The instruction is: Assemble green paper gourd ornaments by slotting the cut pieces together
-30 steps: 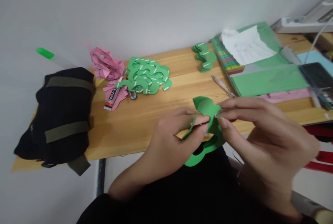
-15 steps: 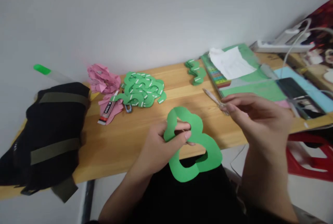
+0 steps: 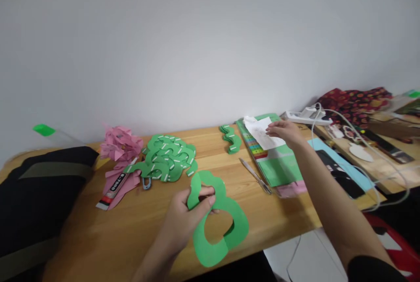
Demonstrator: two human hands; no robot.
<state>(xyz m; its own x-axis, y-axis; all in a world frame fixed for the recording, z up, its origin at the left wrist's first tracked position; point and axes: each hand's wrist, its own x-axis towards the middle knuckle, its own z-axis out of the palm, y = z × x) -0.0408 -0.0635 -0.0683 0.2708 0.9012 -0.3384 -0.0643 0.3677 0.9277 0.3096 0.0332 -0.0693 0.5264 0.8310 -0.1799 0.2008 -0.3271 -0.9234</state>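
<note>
My left hand (image 3: 185, 216) pinches a wavy green paper ring (image 3: 226, 225) near the front of the wooden table (image 3: 82, 238), thumb and fingers closed on its upper loop. My right hand (image 3: 285, 131) reaches out to the right over a white sheet of paper (image 3: 262, 135) that lies on a green paper pack (image 3: 278, 166). Its fingers are curled at the sheet's edge; whether they grip it I cannot make out. Small scissors or tweezers (image 3: 256, 176) lie on the table between my hands.
A heap of green cut pieces with white strips (image 3: 167, 157), pink paper scraps (image 3: 120, 144) and a glue tube (image 3: 113, 188) lie at the back left. A small stack of green wavy pieces (image 3: 231, 137) sits nearby. A black bag (image 3: 36, 203) fills the left. Power strip (image 3: 306, 117), cables and a phone (image 3: 331, 164) are right.
My right hand has left the green ring and reached far right to the white sheet. The left hand keeps the ring, now opened into loops. My view has risen.
</note>
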